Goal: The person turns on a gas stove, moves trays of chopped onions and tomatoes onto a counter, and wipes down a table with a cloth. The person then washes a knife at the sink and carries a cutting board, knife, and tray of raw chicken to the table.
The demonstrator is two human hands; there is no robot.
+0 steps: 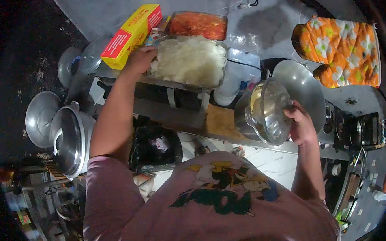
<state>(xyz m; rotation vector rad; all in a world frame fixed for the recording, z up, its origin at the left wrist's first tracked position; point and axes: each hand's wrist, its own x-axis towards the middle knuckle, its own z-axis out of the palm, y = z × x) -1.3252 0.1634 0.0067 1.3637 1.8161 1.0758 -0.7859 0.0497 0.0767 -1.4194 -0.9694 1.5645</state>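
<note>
While the counter (166,115) carries a dish (222,77) of white food (189,59), a shiny metal lid (274,109) is gripped by the fingers of the right hand (302,123)! At the dish's left edge, the left hand's (141,60) fingers: can't tell their grip.

Shiny metal lid (277,111), tilted, at a metal pot (244,117), rectangular clear dish (220,80), spread with white food (192,58), lying flat

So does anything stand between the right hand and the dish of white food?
Yes: the shiny metal lid or bowl in the right hand, then the metal pot, then the plastic containers just right of the dish.
</note>
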